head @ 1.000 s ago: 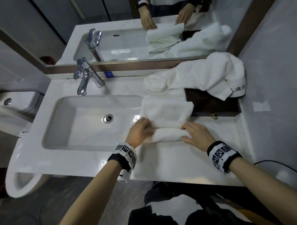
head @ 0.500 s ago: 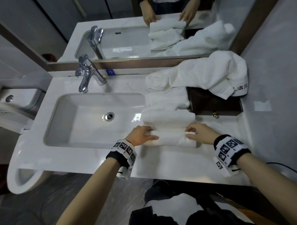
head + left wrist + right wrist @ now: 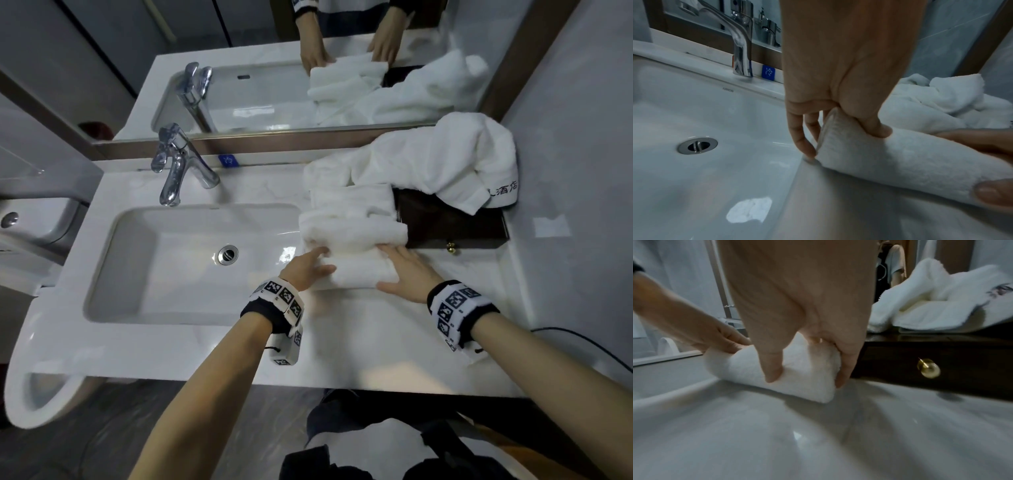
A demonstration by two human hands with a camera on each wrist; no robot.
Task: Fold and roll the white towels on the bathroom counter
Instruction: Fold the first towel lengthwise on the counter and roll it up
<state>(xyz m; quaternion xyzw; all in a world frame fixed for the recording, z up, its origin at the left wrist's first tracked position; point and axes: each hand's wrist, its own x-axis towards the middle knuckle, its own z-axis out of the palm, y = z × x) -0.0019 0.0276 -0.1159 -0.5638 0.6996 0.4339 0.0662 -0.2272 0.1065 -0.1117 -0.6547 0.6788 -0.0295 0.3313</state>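
Towel [image 3: 356, 253], white terry cloth, partly rolled: the near portion forms a thick soft cylinder [image 3: 900, 162] lying on the counter [image 3: 376, 342], just right of the sink [image 3: 164, 267]; the unrolled portion extends away toward the mirror [image 3: 274, 51] in loose folds. The roll's long axis runs left to right, parallel to the counter's front edge; its left end shows a hemmed border. Left hand [image 3: 305, 267] grips the left end, thumb pressed on top and fingers [image 3: 799, 129] curled down over the end to the counter. Right hand [image 3: 407, 270] grips the right end, thumb on the near face and fingers curved over the far side. Behind, a second towel [image 3: 428, 164], crumpled, with dark printed characters, drapes over a dark wooden box [image 3: 455, 229] with a brass knob [image 3: 451, 246]. Counter glossy pale stone; sink smooth white with a metal drain [image 3: 228, 254]; chrome tap [image 3: 178, 168] behind the sink
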